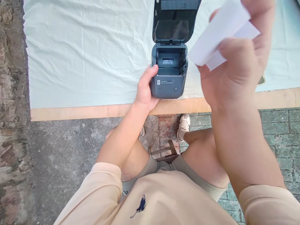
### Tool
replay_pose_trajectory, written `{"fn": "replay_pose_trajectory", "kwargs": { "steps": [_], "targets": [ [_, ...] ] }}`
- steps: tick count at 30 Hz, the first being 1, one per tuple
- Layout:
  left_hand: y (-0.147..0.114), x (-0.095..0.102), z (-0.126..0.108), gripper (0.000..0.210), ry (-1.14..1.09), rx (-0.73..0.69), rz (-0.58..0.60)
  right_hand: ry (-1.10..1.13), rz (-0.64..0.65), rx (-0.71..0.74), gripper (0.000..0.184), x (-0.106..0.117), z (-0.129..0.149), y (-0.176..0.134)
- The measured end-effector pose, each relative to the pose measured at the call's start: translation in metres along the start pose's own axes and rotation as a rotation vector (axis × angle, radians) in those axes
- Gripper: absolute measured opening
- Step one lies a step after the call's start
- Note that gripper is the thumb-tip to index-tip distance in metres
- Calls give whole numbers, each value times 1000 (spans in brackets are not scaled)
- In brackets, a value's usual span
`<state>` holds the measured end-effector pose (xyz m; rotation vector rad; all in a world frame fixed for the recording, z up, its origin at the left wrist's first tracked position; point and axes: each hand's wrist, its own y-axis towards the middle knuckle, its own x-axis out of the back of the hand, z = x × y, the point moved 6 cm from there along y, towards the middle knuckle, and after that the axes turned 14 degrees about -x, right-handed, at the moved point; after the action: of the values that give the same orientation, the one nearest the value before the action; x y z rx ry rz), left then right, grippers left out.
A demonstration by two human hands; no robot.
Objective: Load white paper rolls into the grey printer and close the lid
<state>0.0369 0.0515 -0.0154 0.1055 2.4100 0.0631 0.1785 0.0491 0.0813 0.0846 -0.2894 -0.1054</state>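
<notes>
Printer: dark blue-grey, boxy, upper centre.
Lid: swung open, reaching the frame's top.
Bay: exposed, white lettering inside.
Paper: white, slanted, overlapping layers, upper right, just right of the printer.

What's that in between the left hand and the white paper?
In the head view, a dark machine with its lid open: the left hand holds it, and the white paper is on its other side.
</notes>
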Motion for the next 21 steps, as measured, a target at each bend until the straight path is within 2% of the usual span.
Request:
{"fn": "replay_pose_trajectory", "kwargs": {
  "steps": [2, 4, 6, 9, 12, 14, 16, 18, 19, 21],
  "targets": [
    [0, 1, 1, 27, 9, -12, -14, -251, -21, 120, 38, -11, 8, 1],
    [-1, 1, 1, 24, 13, -25, -32, -511, 42, 189, 35, -25, 11, 4],
    [-2, -2, 0, 18, 26, -38, -40, -703, 101, 183, 33, -34, 8, 7],
    [-4, -7, -2, 11, 80, -48, -35, -863, 140, 104, 35, -38, 0, 11],
    [-4, -9, -4, 8, 117, -42, -38, -811, 189, 93, 31, -38, -3, 11],
    [-3, -9, -4, 10, 92, -35, -38, -729, 161, 131, 22, -35, -1, 9],
    [-2, -9, -4, 21, 26, -19, 0, -685, 147, 175, 14, -34, 1, 5],
    [-2, -10, -4, 33, -26, -1, 39, -697, 190, 215, 15, -37, 1, 0],
    [-2, -9, -4, 33, -32, 8, 42, -702, 222, 240, 15, -38, 0, -3],
    [-2, -4, -3, 20, 5, 16, 7, -666, 254, 292, 17, -39, 1, -7]
  ]
}}
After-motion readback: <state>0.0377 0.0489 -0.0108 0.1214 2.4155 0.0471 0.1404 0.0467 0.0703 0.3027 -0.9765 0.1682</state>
